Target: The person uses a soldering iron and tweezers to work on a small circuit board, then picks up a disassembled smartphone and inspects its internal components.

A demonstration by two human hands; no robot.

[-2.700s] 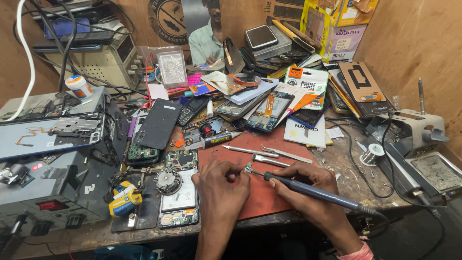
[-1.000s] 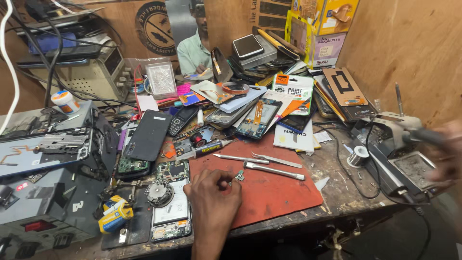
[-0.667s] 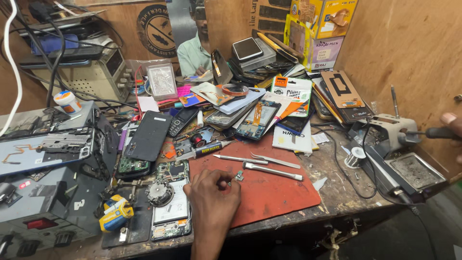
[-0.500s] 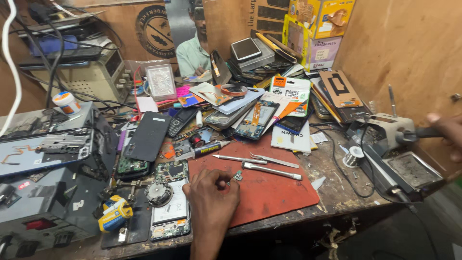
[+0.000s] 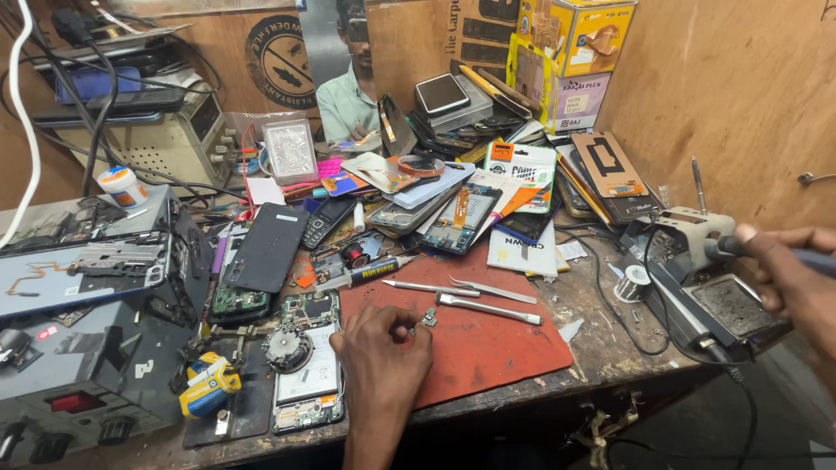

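1. Since the earliest frame the right hand (image 5: 788, 274) has left the mat and carried the soldering iron to the far right, where it is now closed on the dark soldering-iron handle (image 5: 727, 247) at the grey metal iron stand (image 5: 697, 231).
2. The left hand (image 5: 383, 352) has stayed on the near left edge of the red rubber work mat (image 5: 488, 348), loosely curled, fingertips pinched beside a tiny green circuit part (image 5: 429, 318).
3. That part lies just right of and beyond the left hand, well apart from the right hand; the left is far nearer. It is too small to tell its long axis.
4. Just beyond it lie silver tweezers (image 5: 492, 289) and a silver metal tool (image 5: 488, 307), both running left to right.
5. Further back: a white and green card packet (image 5: 521, 165) flat among phones, and yellow cardboard boxes (image 5: 575, 39) stacked against the plywood wall.
6. A round dark emblem (image 5: 279, 52) marks the far wooden panel.
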